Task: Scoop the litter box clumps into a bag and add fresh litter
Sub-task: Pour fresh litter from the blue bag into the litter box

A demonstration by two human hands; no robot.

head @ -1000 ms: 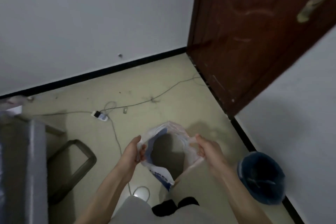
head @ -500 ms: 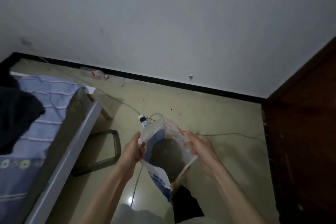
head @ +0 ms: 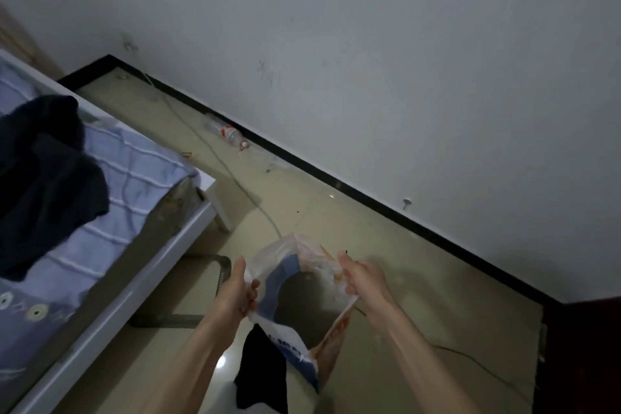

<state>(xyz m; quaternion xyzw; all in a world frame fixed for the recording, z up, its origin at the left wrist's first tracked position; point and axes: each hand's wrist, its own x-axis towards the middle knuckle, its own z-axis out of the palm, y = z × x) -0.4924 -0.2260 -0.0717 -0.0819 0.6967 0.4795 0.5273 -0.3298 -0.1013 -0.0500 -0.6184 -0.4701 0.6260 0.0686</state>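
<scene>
Gripping the mouth of a plastic bag (head: 302, 292) from both sides in the head view, the left hand (head: 237, 292) and right hand (head: 363, 279) are each curling fingers round its rim, holding it open above the floor (head: 420, 279). To the left, a bed (head: 111, 198) is carrying dark clothing (head: 43, 178), with a dark basket (head: 215, 269) lying beside its frame. A cable (head: 215, 151) is trailing along the floor near an empty bottle (head: 226, 133) by the skirting. A door (head: 584, 346) is standing at right.
</scene>
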